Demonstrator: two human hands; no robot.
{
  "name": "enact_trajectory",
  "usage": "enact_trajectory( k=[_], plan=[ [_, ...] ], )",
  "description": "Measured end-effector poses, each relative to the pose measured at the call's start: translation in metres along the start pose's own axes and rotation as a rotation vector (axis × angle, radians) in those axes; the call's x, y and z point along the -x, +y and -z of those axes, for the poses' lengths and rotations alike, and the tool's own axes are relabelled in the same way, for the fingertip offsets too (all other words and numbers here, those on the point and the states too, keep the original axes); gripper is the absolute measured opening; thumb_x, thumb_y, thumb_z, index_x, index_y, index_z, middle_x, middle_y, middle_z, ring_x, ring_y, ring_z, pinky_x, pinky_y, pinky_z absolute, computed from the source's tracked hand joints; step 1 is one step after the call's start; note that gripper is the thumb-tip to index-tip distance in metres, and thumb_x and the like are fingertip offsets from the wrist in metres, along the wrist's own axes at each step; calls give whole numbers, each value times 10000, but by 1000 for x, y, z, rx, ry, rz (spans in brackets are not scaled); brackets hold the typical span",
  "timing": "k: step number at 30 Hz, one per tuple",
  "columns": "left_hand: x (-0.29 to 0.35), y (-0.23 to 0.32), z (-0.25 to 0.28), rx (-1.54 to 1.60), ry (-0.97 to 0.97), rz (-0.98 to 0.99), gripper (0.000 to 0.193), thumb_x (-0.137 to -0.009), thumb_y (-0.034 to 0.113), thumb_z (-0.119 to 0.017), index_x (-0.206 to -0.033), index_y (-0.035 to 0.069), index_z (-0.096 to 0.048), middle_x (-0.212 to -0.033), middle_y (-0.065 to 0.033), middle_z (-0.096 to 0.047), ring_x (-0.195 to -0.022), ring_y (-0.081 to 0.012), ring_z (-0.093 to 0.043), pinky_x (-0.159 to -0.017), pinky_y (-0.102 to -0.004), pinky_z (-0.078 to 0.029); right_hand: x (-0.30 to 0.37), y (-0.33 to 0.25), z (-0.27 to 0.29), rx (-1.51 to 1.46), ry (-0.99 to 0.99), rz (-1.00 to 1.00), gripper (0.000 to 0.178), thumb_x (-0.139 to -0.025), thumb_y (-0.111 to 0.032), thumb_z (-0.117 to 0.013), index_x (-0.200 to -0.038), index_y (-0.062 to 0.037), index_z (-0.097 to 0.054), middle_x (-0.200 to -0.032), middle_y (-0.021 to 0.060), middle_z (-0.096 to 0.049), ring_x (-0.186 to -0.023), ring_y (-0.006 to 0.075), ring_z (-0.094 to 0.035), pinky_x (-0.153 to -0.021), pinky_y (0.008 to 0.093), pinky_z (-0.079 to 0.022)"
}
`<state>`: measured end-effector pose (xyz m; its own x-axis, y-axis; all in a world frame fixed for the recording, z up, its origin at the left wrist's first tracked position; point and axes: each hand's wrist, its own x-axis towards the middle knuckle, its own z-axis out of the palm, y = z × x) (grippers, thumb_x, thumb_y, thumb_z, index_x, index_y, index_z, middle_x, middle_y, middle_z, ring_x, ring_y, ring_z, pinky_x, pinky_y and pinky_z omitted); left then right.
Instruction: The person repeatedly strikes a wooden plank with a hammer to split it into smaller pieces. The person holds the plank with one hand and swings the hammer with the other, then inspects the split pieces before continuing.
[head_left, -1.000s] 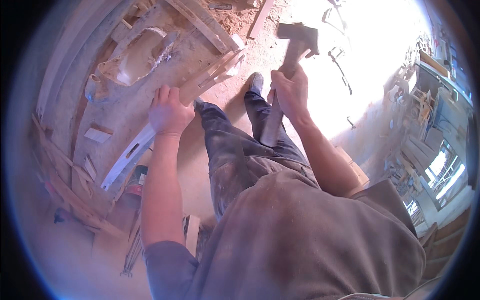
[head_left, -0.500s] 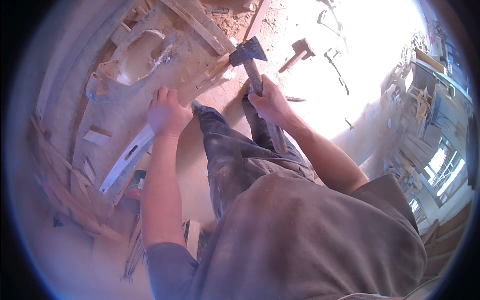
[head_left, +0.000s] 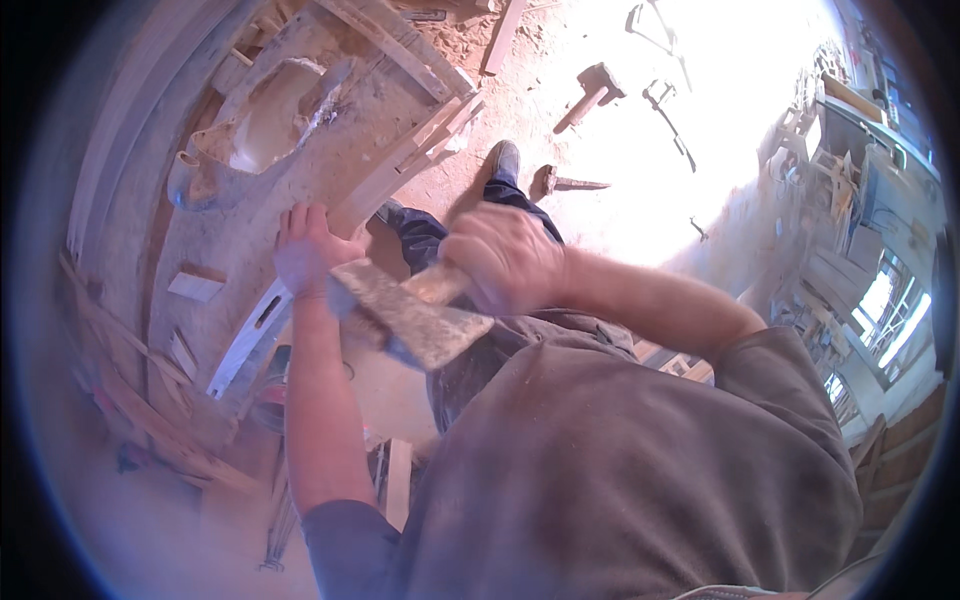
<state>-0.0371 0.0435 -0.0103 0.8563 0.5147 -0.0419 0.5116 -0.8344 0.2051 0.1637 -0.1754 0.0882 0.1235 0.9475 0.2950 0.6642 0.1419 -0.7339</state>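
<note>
My right hand (head_left: 505, 262) is closed around the wooden handle of an axe (head_left: 425, 318), its head smeared by motion in front of my body and close to my left wrist. Bent over a long, pale slotted timber (head_left: 240, 350), the fingers of my left hand (head_left: 308, 248) lie on its far side with the thumb apart. The timber slopes from lower left up toward the right, partly covered by that hand. Part of the axe handle is hidden in my right fist.
On the bench lie a cut-open plastic jug (head_left: 265, 130) and a small wood block (head_left: 197, 284). A mallet (head_left: 590, 97), a dark-headed tool (head_left: 565, 183) and metal tools lie on the bright floor near my shoe (head_left: 503, 160). Stacked wood (head_left: 830, 280) stands at the right.
The axe has swung down and left from its raised position, carried by my right hand, its head now near my left wrist. My left hand has shifted slightly left and down.
</note>
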Motion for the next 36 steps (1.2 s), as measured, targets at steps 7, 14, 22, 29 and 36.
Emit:
enact_trajectory(
  k=[7, 14, 22, 29, 36],
  plan=[
    [-5, 13, 11, -33, -23, 39, 413, -591, 283, -871, -899, 120, -649, -998, -96, -637, -979, -333, -644, -818, -455, -587, -18, 8, 0, 161, -528, -535, 194, -945, -131, -638, -1043, 16, -558, -823, 143, -652, -687, 291, -702, -596, 442, -565],
    [-8, 14, 17, 20, -64, 37, 440, -608, 304, -885, -932, 110, -658, -1013, -93, -642, -978, -337, -633, -846, -452, -572, -7, 28, -9, 94, -552, -435, 285, -872, -82, -641, -1107, 12, -510, -836, 164, -651, -684, 315, -707, -580, 434, -585],
    [-9, 2, 6, -8, -34, -7, 454, -638, 353, -908, -915, 115, -637, -1023, -88, -647, -1009, -326, -642, -829, -449, -571, -5, 22, -11, 132, -365, -351, 256, -913, -85, -614, -1106, 30, -492, -814, 167, -670, -664, 324, -710, -574, 477, -567],
    [-10, 17, 23, -14, -105, 66, 446, -685, 356, -926, -936, 89, -671, -1030, -109, -678, -1014, -345, -665, -846, -453, -585, -6, 3, 8, -75, -461, -852, 184, -991, -140, -627, -1067, -16, -513, -914, 218, -715, -792, 395, -731, -700, 527, -544],
    [-53, 12, 54, 257, -607, 284, 611, -704, 334, -946, -1179, 12, -739, -1236, -195, -737, -1158, -384, -687, -943, -447, -569, 63, 28, 13, -345, 234, -1292, 259, -951, -220, -721, -982, -27, -551, -800, 108, -611, -725, 252, -644, -685, 429, -515]
  ],
)
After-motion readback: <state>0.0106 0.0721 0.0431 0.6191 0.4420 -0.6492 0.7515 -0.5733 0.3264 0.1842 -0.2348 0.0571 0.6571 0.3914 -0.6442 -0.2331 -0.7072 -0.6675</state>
